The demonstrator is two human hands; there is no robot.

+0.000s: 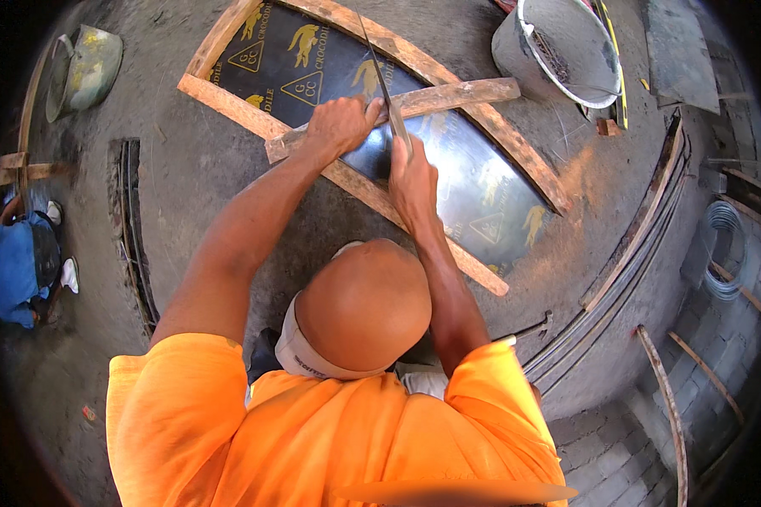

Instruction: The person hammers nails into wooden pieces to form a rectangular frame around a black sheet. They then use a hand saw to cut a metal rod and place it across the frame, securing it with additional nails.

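Note:
Across a rectangular wooden frame [228, 108] lies a short wooden batten [452, 95], set at a slant. My left hand [340, 125] is closed around this batten and bears down on it. My right hand [413, 182] grips the handle of a handsaw [383, 80], whose narrow blade, seen edge-on, points away from me. The blade meets the batten just right of my left thumb. A black plywood panel [490, 182] with gold print shows inside the frame. My right fingers partly hide the saw's handle.
A grey bucket [507, 51] stands beyond the frame's right side, and a tipped bucket [97, 72] is at far left. Sawdust [566, 190] lies right of the frame. Long bars [630, 253] and coiled wire [724, 249] are further right. Another person [21, 266] is at left.

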